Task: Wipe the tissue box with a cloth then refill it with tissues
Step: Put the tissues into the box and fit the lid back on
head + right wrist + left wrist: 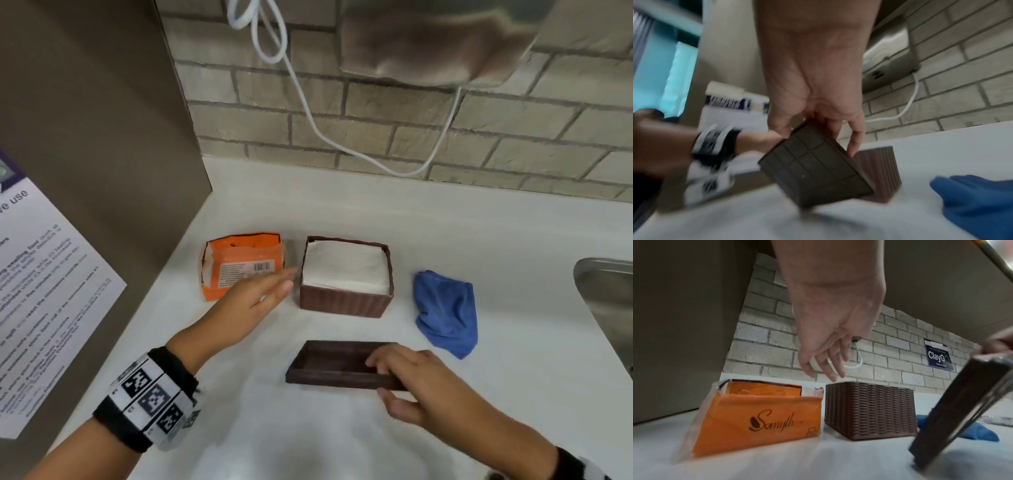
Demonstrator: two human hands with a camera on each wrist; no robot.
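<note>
From the head view, the brown woven tissue box (346, 301) sits on the white counter (479, 246), filled with white tissues (346, 267). The left hand (246, 308) reaches toward it, fingers straight, holding nothing. The right hand (421, 383) grips the dark lid (335, 365) at its right end. A blue cloth (445, 315) lies right of the box, an orange tissue packet (239, 263) left (its top torn open).

The left wrist view shows relaxed fingers (830, 368) above the box's near left corner.

The right wrist view (blurred) shows thumb and fingers clamping the tilted lid.
</note>
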